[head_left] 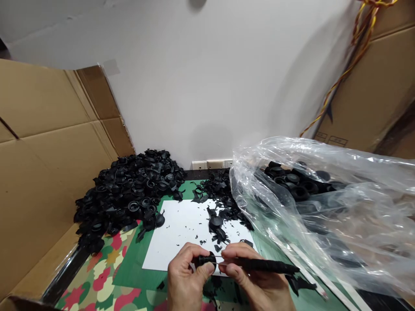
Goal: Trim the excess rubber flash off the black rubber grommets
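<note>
Left hand (186, 276) has a small black rubbery piece (204, 260) pinched between thumb and fingers, just above the near edge of a white sheet (165, 233), and the right hand (256, 276) is wrapped around a black-handled tool (269, 264) with two thin metal prongs pointing right at that piece. Can't really tell if the tips are inside it or only against its edge. My worry would be a slip: the piece looks round and smooth, so if it rolls in that pinch, a prong could skid off into the left thumb, which sits super close. Pushing too hard could probably nick or tear the rubber too, and a dropped piece could easily get lost among the black scraps (223, 194). Texture-wise it's a fun mix: the scraps are thin, ragged and curly, while the big heap (129, 190) on the left is matte black bits, some ribbed like little bellows, some cupped or ring-shaped. On the right there's a crinkly clear plastic bag (350, 194) with chunkier round black parts (300, 192) inside, and stiff brown cardboard (48, 172) walls in the left side.
</note>
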Tool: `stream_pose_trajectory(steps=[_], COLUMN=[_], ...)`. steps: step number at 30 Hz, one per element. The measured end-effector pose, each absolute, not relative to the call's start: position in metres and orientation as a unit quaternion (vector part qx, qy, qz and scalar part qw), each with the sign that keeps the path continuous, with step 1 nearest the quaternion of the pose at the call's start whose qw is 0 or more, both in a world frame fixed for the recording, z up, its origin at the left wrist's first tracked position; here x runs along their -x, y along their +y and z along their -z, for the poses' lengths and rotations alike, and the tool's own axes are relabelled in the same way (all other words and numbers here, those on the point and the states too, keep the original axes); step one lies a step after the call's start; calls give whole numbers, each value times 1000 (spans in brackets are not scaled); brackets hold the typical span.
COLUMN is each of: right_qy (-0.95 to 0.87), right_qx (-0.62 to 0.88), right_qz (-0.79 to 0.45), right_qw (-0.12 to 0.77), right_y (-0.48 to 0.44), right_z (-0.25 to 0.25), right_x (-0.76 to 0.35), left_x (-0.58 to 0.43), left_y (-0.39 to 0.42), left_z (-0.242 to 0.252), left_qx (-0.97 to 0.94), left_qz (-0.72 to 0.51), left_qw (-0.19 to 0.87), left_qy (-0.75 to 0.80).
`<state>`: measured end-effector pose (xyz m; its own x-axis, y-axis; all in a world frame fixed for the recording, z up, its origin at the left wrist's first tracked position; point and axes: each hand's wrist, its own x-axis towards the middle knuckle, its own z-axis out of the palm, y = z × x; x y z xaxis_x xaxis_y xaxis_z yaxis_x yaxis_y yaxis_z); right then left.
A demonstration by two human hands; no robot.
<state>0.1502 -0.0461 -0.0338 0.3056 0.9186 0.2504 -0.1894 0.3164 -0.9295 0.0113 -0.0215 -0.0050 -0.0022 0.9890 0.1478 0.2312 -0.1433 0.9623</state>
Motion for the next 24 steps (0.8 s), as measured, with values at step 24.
stream_pose_trajectory(steps=[24], right_qy=[-503], right_qx=[442], right_qz=[-344], right_qw=[659], right_y=[-49], right_z=[21], right_x=[-150], left_x=[-21], left_y=[-26], left_z=[1], left_qx=[-556], left_qz=[-502], left_qw=[412], left_qy=[518])
